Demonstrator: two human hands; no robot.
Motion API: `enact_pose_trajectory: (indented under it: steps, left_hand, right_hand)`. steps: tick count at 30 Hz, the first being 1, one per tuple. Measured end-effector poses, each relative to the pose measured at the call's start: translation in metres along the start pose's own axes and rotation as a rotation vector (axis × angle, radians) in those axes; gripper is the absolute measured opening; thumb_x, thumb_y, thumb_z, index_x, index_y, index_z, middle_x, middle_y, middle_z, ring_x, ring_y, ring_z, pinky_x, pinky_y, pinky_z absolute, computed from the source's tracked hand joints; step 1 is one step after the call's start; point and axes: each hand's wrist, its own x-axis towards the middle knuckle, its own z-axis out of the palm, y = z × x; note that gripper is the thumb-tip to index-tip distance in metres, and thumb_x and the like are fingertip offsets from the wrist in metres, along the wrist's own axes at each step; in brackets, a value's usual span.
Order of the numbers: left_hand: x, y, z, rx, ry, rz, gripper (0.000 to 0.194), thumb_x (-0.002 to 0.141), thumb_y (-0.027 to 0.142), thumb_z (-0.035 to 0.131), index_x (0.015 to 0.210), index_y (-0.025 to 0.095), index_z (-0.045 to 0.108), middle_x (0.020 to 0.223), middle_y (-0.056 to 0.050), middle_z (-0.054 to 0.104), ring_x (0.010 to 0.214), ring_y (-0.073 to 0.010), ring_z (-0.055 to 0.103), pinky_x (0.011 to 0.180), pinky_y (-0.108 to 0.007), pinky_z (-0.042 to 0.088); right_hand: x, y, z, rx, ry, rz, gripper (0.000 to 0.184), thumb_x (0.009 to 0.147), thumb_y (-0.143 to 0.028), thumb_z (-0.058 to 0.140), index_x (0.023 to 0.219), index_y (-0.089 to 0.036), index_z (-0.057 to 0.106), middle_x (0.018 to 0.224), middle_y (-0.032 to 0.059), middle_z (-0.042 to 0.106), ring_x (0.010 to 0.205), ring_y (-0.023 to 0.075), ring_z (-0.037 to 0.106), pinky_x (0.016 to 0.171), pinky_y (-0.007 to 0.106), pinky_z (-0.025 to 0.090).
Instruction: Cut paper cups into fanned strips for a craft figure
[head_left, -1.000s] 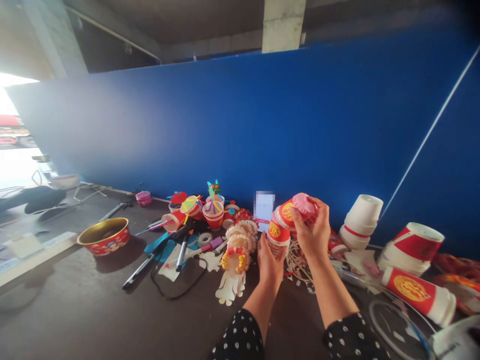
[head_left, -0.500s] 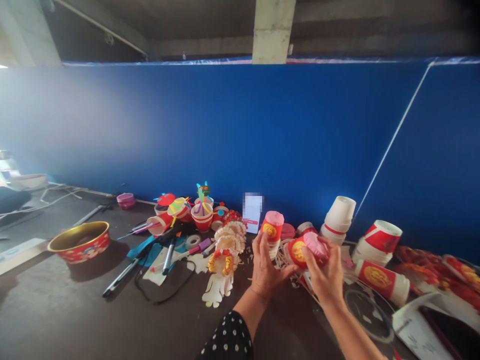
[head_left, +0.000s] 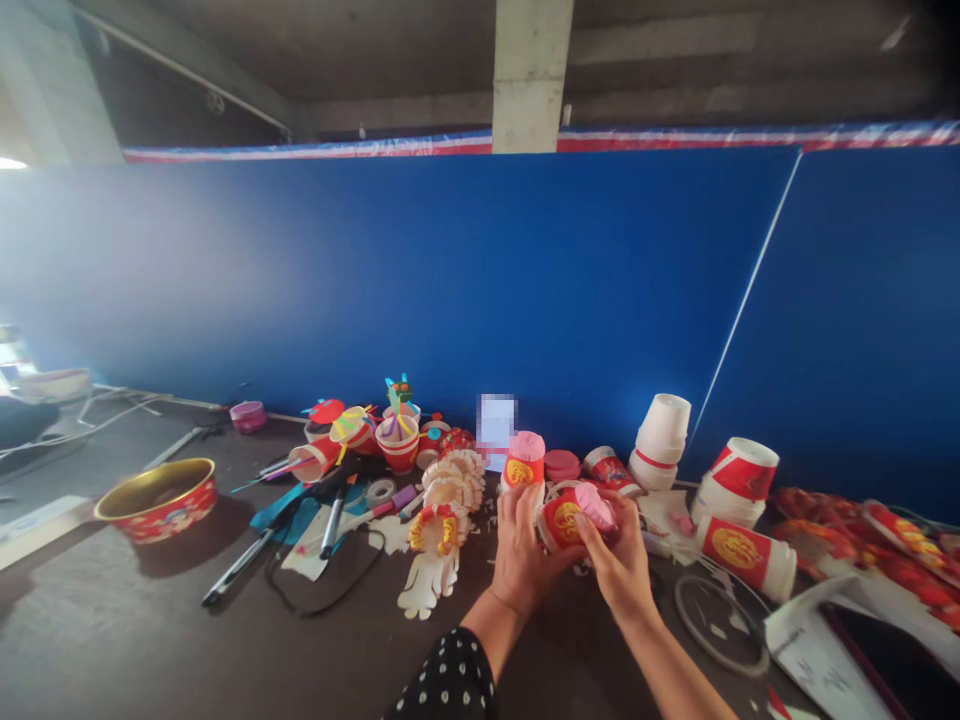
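Note:
My left hand (head_left: 520,552) and my right hand (head_left: 616,562) together hold a red paper cup (head_left: 564,519) tipped on its side, its gold emblem facing me. A pink paper cover (head_left: 596,505) sits on the cup's end under my right fingers. Just behind it an upright red cup with a pink top (head_left: 523,462) stands on the dark table (head_left: 150,620). Both hands have their fingers curled round the tipped cup.
A gold-lined red bowl (head_left: 159,496) sits at the left. Markers, tape and decorated cups (head_left: 397,440) crowd the middle, with a paper hand craft (head_left: 435,520). White and red cup stacks (head_left: 664,428) stand at the right before the blue wall (head_left: 450,280). A wire ring (head_left: 720,622) lies nearby.
My right hand brought the pink-topped cup down from chest height to just above the table. My left hand left the standing cup and joined on the tipped one. The view swung left.

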Motion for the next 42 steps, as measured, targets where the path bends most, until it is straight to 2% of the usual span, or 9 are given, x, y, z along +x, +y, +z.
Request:
enact_pose_trajectory:
  steps: [6, 13, 18, 22, 25, 29, 37, 40, 42]
  left_hand:
    - [0.001, 0.009, -0.005, -0.147, -0.184, -0.060, 0.061, 0.063, 0.038, 0.065, 0.116, 0.017, 0.043, 0.108, -0.013, 0.053, 0.100, -0.0259, 0.050, 0.086, -0.041, 0.042]
    - [-0.005, 0.014, -0.010, -0.273, -0.148, -0.201, 0.055, 0.062, 0.034, 0.065, 0.113, 0.021, 0.048, 0.104, -0.011, 0.056, 0.094, -0.0238, 0.054, 0.083, -0.037, 0.044]
    - [-0.007, 0.012, -0.017, -0.334, -0.137, -0.265, 0.055, 0.063, 0.030, 0.065, 0.114, 0.019, 0.048, 0.107, -0.011, 0.057, 0.098, -0.0247, 0.053, 0.086, -0.038, 0.041]
    - [-0.007, 0.016, -0.022, -0.372, -0.169, -0.356, 0.055, 0.063, 0.031, 0.066, 0.114, 0.019, 0.050, 0.106, -0.011, 0.059, 0.095, -0.0243, 0.056, 0.085, -0.036, 0.042]
    - [-0.006, 0.019, -0.022, -0.427, -0.189, -0.445, 0.053, 0.061, 0.030, 0.067, 0.111, 0.020, 0.052, 0.101, -0.009, 0.062, 0.091, -0.0236, 0.058, 0.082, -0.035, 0.044]
    - [-0.005, 0.021, -0.022, -0.528, -0.161, -0.520, 0.050, 0.056, 0.025, 0.069, 0.105, 0.020, 0.056, 0.095, -0.007, 0.064, 0.089, -0.0228, 0.058, 0.081, -0.032, 0.045]
    - [-0.006, 0.019, -0.020, -0.501, -0.158, -0.460, 0.053, 0.060, 0.026, 0.066, 0.110, 0.019, 0.054, 0.097, -0.008, 0.064, 0.089, -0.0233, 0.058, 0.080, -0.032, 0.045]
    - [-0.005, 0.019, -0.019, -0.557, -0.211, -0.518, 0.050, 0.064, 0.028, 0.064, 0.111, 0.019, 0.052, 0.093, -0.006, 0.064, 0.082, -0.0204, 0.059, 0.075, -0.029, 0.046]
    - [-0.005, 0.019, -0.017, -0.625, -0.211, -0.576, 0.049, 0.064, 0.028, 0.064, 0.110, 0.017, 0.052, 0.090, -0.006, 0.065, 0.079, -0.0191, 0.060, 0.072, -0.027, 0.047]
  right_hand:
    - [-0.002, -0.003, 0.004, 0.105, -0.113, -0.006, 0.036, 0.072, -0.033, 0.062, 0.102, -0.021, 0.047, 0.104, 0.0081, 0.056, 0.093, 0.0219, 0.056, 0.078, 0.034, 0.047]
    - [0.001, -0.004, 0.004, 0.124, -0.174, 0.001, 0.032, 0.073, -0.033, 0.061, 0.101, -0.021, 0.051, 0.104, 0.0084, 0.058, 0.095, 0.0234, 0.057, 0.079, 0.037, 0.050]
    - [0.003, 0.003, 0.001, 0.142, -0.253, 0.042, 0.036, 0.074, -0.033, 0.059, 0.107, -0.021, 0.051, 0.116, 0.0098, 0.054, 0.101, 0.0242, 0.055, 0.083, 0.038, 0.049]
    - [0.004, 0.009, -0.003, 0.069, -0.301, 0.056, 0.032, 0.074, -0.034, 0.059, 0.103, -0.021, 0.056, 0.105, 0.0079, 0.061, 0.095, 0.0237, 0.059, 0.079, 0.038, 0.051]
    - [0.005, 0.010, -0.005, 0.026, -0.296, 0.074, 0.030, 0.073, -0.034, 0.061, 0.099, -0.021, 0.060, 0.098, 0.0067, 0.064, 0.087, 0.0239, 0.062, 0.072, 0.038, 0.053]
    - [0.006, 0.011, -0.007, -0.005, -0.249, 0.087, 0.032, 0.071, -0.035, 0.063, 0.099, -0.020, 0.061, 0.099, 0.0075, 0.065, 0.086, 0.0245, 0.062, 0.070, 0.038, 0.053]
    - [0.007, 0.009, -0.010, 0.016, -0.222, 0.106, 0.034, 0.071, -0.036, 0.061, 0.100, -0.018, 0.059, 0.105, 0.0098, 0.063, 0.093, 0.0255, 0.060, 0.074, 0.038, 0.052]
    - [0.007, 0.007, -0.011, 0.047, -0.225, 0.050, 0.028, 0.074, -0.032, 0.055, 0.098, -0.018, 0.059, 0.104, 0.0095, 0.063, 0.096, 0.0252, 0.059, 0.076, 0.037, 0.051]
    - [0.007, 0.008, -0.012, -0.037, -0.211, -0.027, 0.025, 0.075, -0.029, 0.051, 0.095, -0.018, 0.059, 0.101, 0.0087, 0.064, 0.095, 0.0245, 0.059, 0.075, 0.036, 0.051]
